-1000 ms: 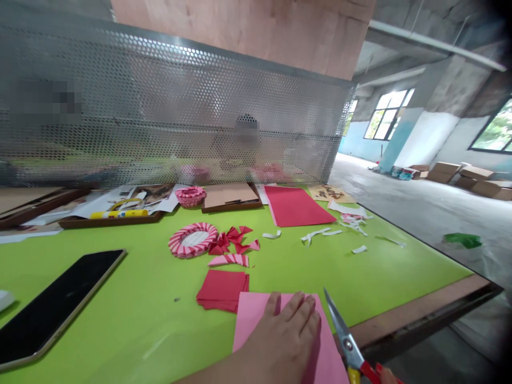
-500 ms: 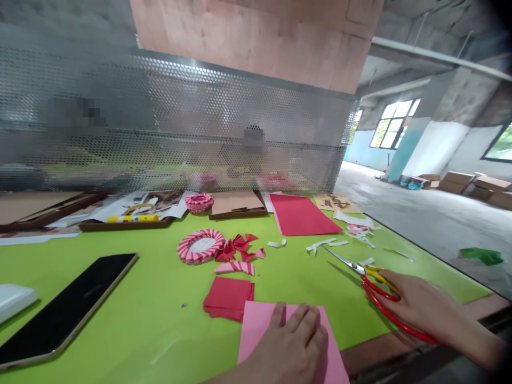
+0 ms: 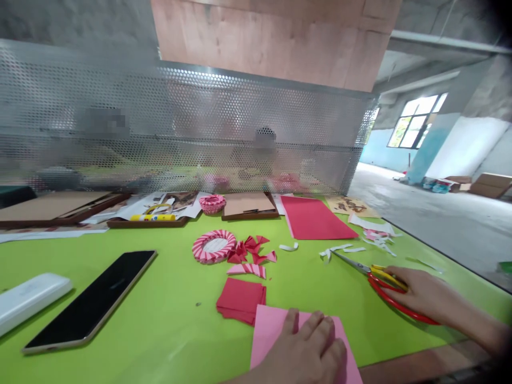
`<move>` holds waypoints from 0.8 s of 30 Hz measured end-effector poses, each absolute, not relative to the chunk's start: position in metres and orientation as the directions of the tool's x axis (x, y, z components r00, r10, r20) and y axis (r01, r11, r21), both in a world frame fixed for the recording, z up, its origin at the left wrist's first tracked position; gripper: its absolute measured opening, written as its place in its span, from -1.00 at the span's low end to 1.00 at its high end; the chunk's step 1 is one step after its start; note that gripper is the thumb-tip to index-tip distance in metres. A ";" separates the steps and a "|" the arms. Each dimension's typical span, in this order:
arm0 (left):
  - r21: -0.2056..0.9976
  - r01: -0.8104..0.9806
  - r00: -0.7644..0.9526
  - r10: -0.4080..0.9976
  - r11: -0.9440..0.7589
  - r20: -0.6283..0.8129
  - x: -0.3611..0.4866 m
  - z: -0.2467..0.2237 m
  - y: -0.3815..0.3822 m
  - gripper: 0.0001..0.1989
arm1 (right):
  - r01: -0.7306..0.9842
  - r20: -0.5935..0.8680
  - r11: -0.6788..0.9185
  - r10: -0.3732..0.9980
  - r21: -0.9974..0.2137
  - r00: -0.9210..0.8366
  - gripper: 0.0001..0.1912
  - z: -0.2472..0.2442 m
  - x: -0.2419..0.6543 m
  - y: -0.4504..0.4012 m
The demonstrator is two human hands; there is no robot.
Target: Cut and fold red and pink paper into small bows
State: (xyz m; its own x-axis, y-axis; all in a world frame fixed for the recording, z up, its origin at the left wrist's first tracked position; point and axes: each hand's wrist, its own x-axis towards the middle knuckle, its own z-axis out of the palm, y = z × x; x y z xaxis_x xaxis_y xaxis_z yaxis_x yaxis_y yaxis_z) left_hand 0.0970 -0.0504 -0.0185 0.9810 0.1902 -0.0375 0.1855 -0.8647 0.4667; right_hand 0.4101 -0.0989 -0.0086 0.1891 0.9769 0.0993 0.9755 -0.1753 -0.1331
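The left hand (image 3: 308,352) lies flat, fingers apart and gripping nothing, on a pink paper sheet (image 3: 272,328) near the green table's (image 3: 168,320) near edge, just beside stacked red paper squares (image 3: 240,301), while the right hand (image 3: 420,293) rests over red-handled scissors (image 3: 384,282) to the right, its grip impossible to tell.

We've got one left hand (image 3: 308,352), one right hand (image 3: 424,296), one pair of scissors (image 3: 384,280), one pink sheet (image 3: 270,330), one red sheet (image 3: 316,218)

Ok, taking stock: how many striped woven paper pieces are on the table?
2: a paper ring mid-table, a small basket beyond it. Blurred pink shapes behind the mesh are unclear.
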 end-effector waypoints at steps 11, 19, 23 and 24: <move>0.508 0.184 0.982 0.183 -0.842 -0.052 0.098 -0.017 -0.050 -0.41 | 0.977 -0.011 -0.190 0.981 0.098 0.192 -0.60 0.015 0.385 -0.104; 0.461 0.249 0.954 0.299 -0.852 0.037 0.092 -0.021 -0.052 -0.25 | 0.918 -0.052 0.028 0.997 -0.395 -0.052 -0.72 0.026 0.289 -0.110; 0.410 0.261 0.944 0.319 -0.874 0.080 0.092 -0.028 -0.052 -0.27 | 0.928 -0.086 0.030 0.994 -0.370 -0.067 -0.73 0.022 0.262 -0.105; 0.395 0.261 0.944 0.319 -0.881 0.089 0.092 -0.029 -0.053 -0.29 | 0.936 -0.117 0.011 0.992 -0.351 -0.055 -0.75 0.022 0.260 -0.103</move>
